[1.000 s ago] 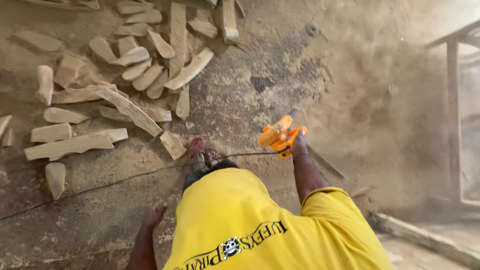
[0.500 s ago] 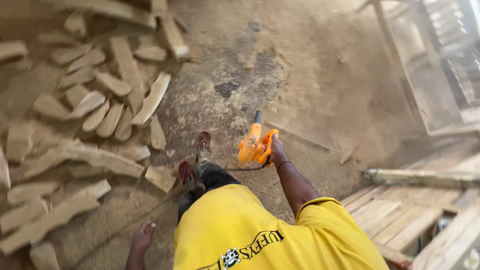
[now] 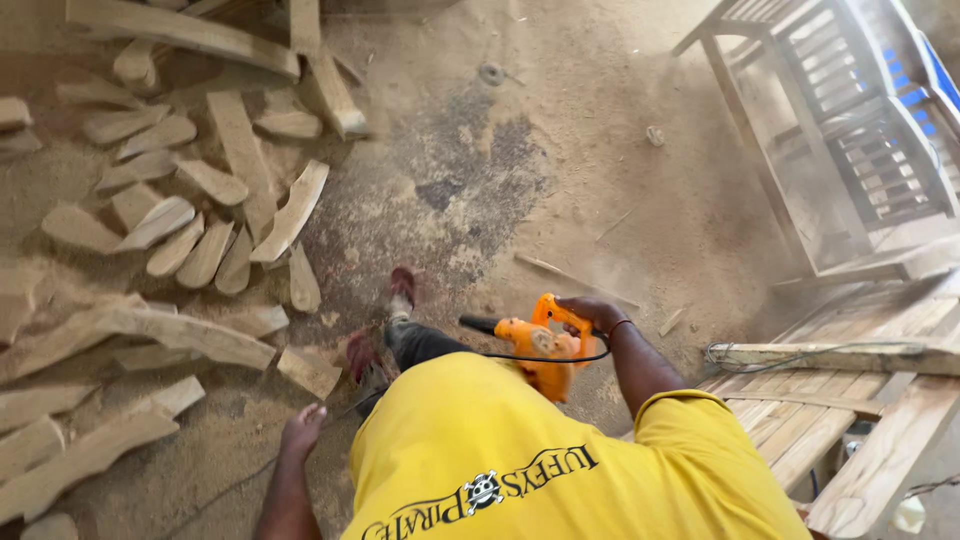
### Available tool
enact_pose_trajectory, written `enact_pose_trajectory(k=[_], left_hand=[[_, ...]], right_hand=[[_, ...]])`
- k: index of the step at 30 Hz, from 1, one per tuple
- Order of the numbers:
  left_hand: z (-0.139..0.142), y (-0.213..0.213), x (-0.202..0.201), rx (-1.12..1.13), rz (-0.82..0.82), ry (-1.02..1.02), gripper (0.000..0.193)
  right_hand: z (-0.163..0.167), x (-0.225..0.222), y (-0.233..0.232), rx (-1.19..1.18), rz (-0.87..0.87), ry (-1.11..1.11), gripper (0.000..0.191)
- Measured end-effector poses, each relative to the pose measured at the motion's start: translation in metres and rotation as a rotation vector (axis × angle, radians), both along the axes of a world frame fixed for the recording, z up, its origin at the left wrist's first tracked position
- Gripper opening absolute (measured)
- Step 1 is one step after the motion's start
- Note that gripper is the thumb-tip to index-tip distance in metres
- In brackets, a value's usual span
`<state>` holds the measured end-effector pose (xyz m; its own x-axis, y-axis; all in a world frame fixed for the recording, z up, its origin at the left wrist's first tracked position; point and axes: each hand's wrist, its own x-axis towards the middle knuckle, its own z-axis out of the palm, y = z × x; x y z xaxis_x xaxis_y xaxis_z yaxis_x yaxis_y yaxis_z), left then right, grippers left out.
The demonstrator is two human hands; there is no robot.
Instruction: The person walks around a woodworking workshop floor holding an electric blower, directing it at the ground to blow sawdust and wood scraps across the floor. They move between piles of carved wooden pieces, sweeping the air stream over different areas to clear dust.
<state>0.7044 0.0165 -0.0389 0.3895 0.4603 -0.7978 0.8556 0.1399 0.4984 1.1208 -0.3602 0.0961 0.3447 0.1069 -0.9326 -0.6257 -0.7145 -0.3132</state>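
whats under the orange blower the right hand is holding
Below the orange blower gripped by the right hand: sawdust-covered floor and a black cord. The yellow shirt hides its underside.

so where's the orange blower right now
In the head view the orange blower is right of centre, gripped in the right hand, its black nozzle pointing left toward the red shoes on the sawdust floor.

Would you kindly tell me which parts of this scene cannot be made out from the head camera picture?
- Blower: its lower body is hidden behind the yellow shirt.
- Right hand: fingers wrap the handle; the palm side is hidden.
- Left hand: hangs free; its forearm is cut off by the bottom edge.
- Wooden bench: hazed by blown dust and cut off by the right edge.
- Black cord: its far end is hidden behind the shirt.
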Motion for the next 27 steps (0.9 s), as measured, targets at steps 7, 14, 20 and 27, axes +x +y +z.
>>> enact_pose_trajectory(k=[7, 14, 20, 27], left_hand=[[-0.011, -0.011, -0.004, 0.086, -0.089, -0.017, 0.057], [-0.016, -0.018, -0.026, -0.047, 0.062, 0.018, 0.056], [-0.011, -0.015, -0.026, -0.069, 0.069, 0.032, 0.053], [0.006, -0.019, -0.010, 0.056, -0.066, 0.187, 0.053]], right_hand=[[-0.027, -0.011, 0.024, -0.192, 0.446, -0.040, 0.058], [-0.061, -0.038, 0.003, -0.104, 0.395, -0.162, 0.062], [-0.091, -0.060, -0.019, -0.340, 0.388, -0.483, 0.064], [-0.109, -0.057, -0.065, -0.527, 0.451, -0.830, 0.070]])
